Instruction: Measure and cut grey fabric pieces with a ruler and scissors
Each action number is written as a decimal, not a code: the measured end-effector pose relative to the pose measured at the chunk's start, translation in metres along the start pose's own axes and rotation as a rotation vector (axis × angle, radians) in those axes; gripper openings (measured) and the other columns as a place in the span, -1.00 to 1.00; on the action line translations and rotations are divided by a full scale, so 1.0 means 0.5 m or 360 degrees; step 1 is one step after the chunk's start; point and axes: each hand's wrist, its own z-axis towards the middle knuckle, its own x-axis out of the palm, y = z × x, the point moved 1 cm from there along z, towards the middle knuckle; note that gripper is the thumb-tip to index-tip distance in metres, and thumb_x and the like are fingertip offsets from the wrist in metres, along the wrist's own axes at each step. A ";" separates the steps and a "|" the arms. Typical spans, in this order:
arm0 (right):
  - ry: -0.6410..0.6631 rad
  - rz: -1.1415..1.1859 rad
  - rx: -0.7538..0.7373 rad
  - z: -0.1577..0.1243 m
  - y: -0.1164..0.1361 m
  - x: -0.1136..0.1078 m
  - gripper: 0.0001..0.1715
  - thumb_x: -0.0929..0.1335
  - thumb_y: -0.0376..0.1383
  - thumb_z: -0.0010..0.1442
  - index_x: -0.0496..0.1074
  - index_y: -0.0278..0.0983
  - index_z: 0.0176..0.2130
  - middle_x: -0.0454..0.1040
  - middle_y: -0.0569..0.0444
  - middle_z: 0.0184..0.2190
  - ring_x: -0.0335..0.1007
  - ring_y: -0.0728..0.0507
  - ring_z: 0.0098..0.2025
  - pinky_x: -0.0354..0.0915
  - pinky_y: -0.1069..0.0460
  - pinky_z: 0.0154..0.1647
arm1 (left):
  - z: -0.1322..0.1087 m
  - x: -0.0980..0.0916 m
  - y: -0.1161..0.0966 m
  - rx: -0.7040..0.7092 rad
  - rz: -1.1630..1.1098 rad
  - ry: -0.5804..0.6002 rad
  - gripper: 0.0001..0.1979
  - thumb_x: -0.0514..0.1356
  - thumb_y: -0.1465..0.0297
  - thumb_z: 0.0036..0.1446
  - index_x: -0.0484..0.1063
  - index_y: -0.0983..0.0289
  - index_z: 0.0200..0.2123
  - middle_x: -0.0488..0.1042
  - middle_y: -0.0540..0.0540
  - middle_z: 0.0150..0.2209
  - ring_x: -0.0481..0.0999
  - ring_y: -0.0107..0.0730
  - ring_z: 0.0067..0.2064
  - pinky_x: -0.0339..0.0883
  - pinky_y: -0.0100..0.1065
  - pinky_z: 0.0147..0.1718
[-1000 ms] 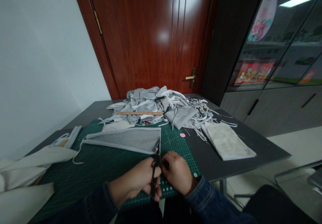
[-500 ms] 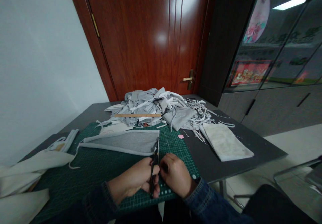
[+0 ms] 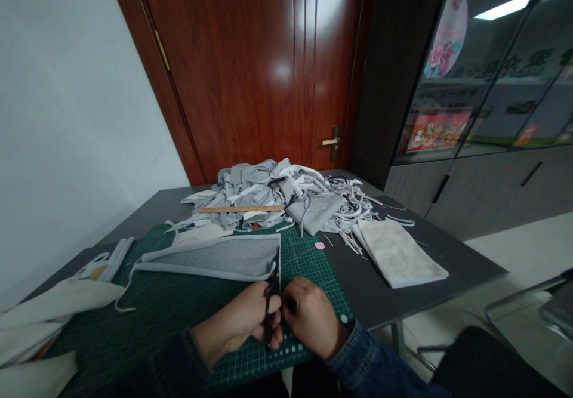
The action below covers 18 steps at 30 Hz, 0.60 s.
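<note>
Grey cloth (image 3: 215, 258): spread on the green cutting mat (image 3: 188, 296), just beyond your left hand (image 3: 255, 311) and stretching away to its left; its right end lies ahead of the gap between your hands.
Left hand: wrapped around the handles of the black scissors (image 3: 268, 320), which point away from you at the cloth's near right corner.
Scissor blades: too dark against the cloth for you to read how far they are parted.
Right hand (image 3: 311, 311): curled in, just right of the scissors; the cloth's pale right edge runs towards its fingertips and it seems to pinch there, but you cannot tell what, if anything, it grips.
Pale edge: if your right hand slackens, the cloth could bunch between the blades and leave a ragged cut; a tilt of your left wrist could steer them into the grey body.
Fingertips: they sit right beside the scissors, so a slip of either hand could nick them.
Tie cord (image 3: 128, 290): trails from the cloth's far corner, left of your left hand; a sleeve could snag it.
Fabric pile (image 3: 246, 177): beyond both hands, a wooden strip (image 3: 242, 209) lying across its front.
Folded cream cloth (image 3: 398, 252): on the worktop (image 3: 369, 293), right of your right hand.
</note>
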 end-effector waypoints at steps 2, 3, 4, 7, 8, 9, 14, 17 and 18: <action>0.0003 0.0000 0.0006 0.000 0.002 -0.002 -0.77 0.40 -0.58 0.09 0.49 -0.25 -0.37 0.57 0.02 -0.30 0.53 -0.17 -0.17 0.35 0.05 -0.17 | 0.003 0.000 -0.002 -0.0003 0.0003 -0.0005 -0.79 0.25 0.27 0.06 0.29 0.21 -0.33 0.40 -0.07 -0.55 0.48 -0.40 -0.58 0.45 -0.33 -0.51; 0.0004 -0.0002 0.0012 0.000 0.003 -0.003 -0.77 0.40 -0.58 0.09 0.49 -0.25 -0.37 0.57 0.01 -0.29 0.54 -0.17 -0.17 0.35 0.05 -0.17 | 0.005 -0.001 -0.003 -0.0008 0.0003 -0.0001 -0.80 0.24 0.27 0.05 0.30 0.21 -0.34 0.40 -0.06 -0.55 0.48 -0.39 -0.58 0.46 -0.32 -0.50; 0.0007 -0.0005 0.0019 0.000 0.004 -0.003 -0.77 0.40 -0.58 0.09 0.49 -0.25 -0.37 0.57 0.01 -0.29 0.54 -0.17 -0.17 0.36 0.05 -0.17 | 0.008 -0.002 -0.005 -0.0014 0.0002 0.0004 -0.81 0.24 0.28 0.04 0.30 0.22 -0.34 0.41 -0.05 -0.56 0.48 -0.39 -0.58 0.46 -0.31 -0.50; 0.0025 -0.0001 0.0040 -0.003 0.004 -0.003 -0.78 0.41 -0.57 0.10 0.49 -0.25 -0.37 0.57 0.02 -0.30 0.53 -0.16 -0.19 0.36 0.05 -0.18 | 0.015 -0.007 -0.011 -0.0029 -0.0001 0.0015 -0.82 0.23 0.29 0.00 0.32 0.23 -0.38 0.42 -0.02 -0.58 0.47 -0.39 -0.58 0.46 -0.31 -0.50; 0.0032 0.0004 0.0044 -0.003 0.004 -0.003 -0.78 0.41 -0.57 0.10 0.50 -0.25 -0.37 0.57 0.02 -0.30 0.53 -0.16 -0.19 0.35 0.05 -0.18 | 0.018 -0.009 -0.012 -0.0033 -0.0002 0.0020 -0.82 0.24 0.28 -0.01 0.32 0.23 -0.39 0.42 -0.01 -0.59 0.47 -0.38 -0.58 0.45 -0.32 -0.50; 0.0038 0.0008 0.0046 -0.004 0.004 -0.003 -0.78 0.41 -0.57 0.10 0.50 -0.25 -0.36 0.57 0.02 -0.30 0.53 -0.16 -0.18 0.35 0.05 -0.17 | 0.020 -0.010 -0.013 -0.0034 -0.0004 0.0025 -0.81 0.24 0.26 -0.02 0.32 0.23 -0.40 0.42 -0.01 -0.59 0.48 -0.38 -0.58 0.45 -0.32 -0.50; 0.0102 0.0016 0.0087 -0.003 0.005 -0.007 -0.80 0.40 -0.55 0.13 0.53 -0.26 -0.33 0.58 0.00 -0.26 0.53 -0.17 -0.15 0.35 0.04 -0.14 | 0.029 -0.012 -0.014 -0.0017 -0.0008 0.0017 -0.79 0.25 0.24 -0.07 0.33 0.22 -0.44 0.40 -0.04 -0.61 0.45 -0.40 -0.60 0.42 -0.34 -0.53; 0.0149 0.0041 0.0112 -0.002 0.008 -0.010 -0.80 0.40 -0.54 0.14 0.54 -0.26 -0.32 0.59 0.00 -0.25 0.53 -0.17 -0.13 0.35 0.04 -0.12 | 0.030 -0.011 -0.014 0.0002 0.0001 0.0005 -0.80 0.25 0.24 -0.07 0.33 0.23 -0.49 0.43 0.00 -0.62 0.47 -0.39 -0.58 0.36 -0.39 -0.56; 0.0153 0.0048 0.0114 -0.002 0.008 -0.010 -0.80 0.40 -0.54 0.14 0.54 -0.26 -0.32 0.59 0.00 -0.24 0.53 -0.17 -0.12 0.35 0.04 -0.11 | 0.030 -0.010 -0.014 0.0009 -0.0004 0.0000 -0.80 0.25 0.24 -0.06 0.32 0.23 -0.49 0.43 0.00 -0.62 0.47 -0.40 -0.58 0.35 -0.40 -0.56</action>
